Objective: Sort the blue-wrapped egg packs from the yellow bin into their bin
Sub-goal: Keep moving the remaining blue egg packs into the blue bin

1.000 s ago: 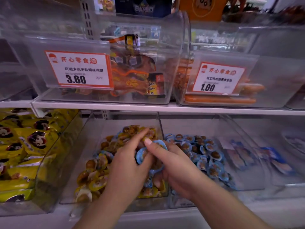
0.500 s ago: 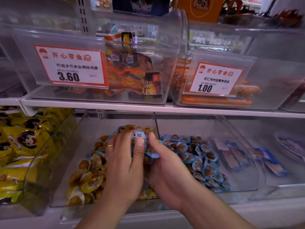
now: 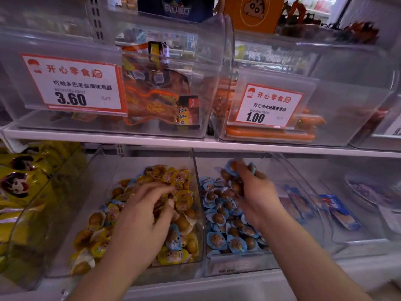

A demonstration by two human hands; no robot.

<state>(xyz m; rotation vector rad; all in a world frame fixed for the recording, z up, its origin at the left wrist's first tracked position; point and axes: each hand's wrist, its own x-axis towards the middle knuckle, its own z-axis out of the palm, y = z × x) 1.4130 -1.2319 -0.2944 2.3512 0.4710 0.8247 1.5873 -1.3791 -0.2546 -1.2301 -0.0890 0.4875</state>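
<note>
Mid-sort: right hand [image 3: 252,192] grips several blue-wrapped egg packs [image 3: 233,170] over the blue bin [image 3: 234,268]; left hand [image 3: 145,216], fingers curled, digs the yellow bin [image 3: 152,273], blue strays [image 3: 174,236] remain.

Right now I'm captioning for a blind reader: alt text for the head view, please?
A right hand holds blue egg packs over the blue bin, while the left hand digs in the yellow bin beside it, under shelved, price-tagged snacks.
</note>
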